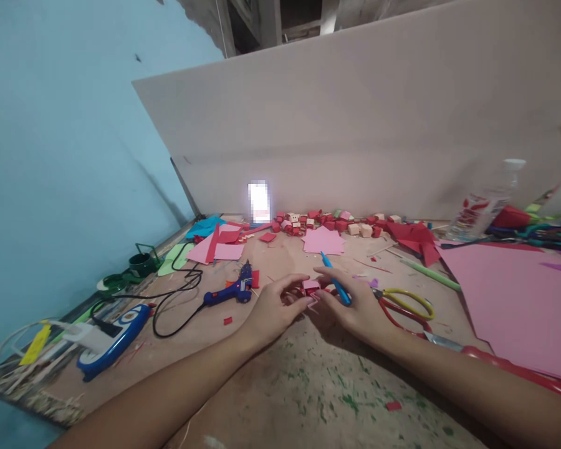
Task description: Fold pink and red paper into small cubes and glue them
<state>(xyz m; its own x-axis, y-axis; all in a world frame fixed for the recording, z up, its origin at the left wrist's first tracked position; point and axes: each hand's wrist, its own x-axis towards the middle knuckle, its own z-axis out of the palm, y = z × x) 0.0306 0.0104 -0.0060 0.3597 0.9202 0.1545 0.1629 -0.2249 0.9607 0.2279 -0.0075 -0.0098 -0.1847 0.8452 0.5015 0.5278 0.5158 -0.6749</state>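
Observation:
Between my two hands, above the table, is a small folded paper piece (311, 285), pink on top with red beneath. The fingers and thumb of my left hand (280, 307) are curled around its left side. My right hand (350, 305) pinches its right edge, with a blue pen (333, 274) tucked slantwise between thumb and fingers, one end pointing up and away. Part of the paper piece is hidden by my fingertips. A stack of pink paper squares (324, 241) lies just beyond my hands.
To the left lie a blue glue gun (234, 288) with a black cord and a blue-white power strip (115, 343). Small red and cream paper cubes (330, 221) line the back near a lit phone (260, 202). Scissors (406, 305), pink sheets (514, 305) and a bottle (486, 202) are on the right.

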